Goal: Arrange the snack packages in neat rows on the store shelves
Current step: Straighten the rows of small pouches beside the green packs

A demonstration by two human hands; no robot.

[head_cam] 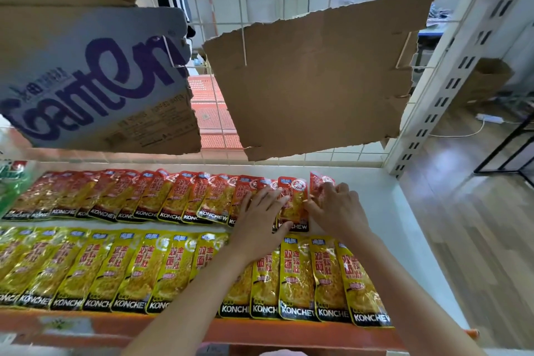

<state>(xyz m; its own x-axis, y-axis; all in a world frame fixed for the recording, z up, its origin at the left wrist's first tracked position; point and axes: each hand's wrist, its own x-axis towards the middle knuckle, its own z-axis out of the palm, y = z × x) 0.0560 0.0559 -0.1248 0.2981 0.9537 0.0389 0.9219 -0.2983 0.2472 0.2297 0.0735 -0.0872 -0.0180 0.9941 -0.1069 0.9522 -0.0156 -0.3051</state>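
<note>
Arms reach forward; left hand (261, 208) fingers spread flat on red packets (161, 196), right hand (336, 206) pinching one.

— Where can I still get through?
— Bare white shelf (384, 211) right of my right hand (336, 208); the slotted upright (450, 81) closes that side.
— Overhead?
— Torn cardboard (312, 72) and a printed box (95, 78) hang low; red packets (150, 196) fill the left.
</note>
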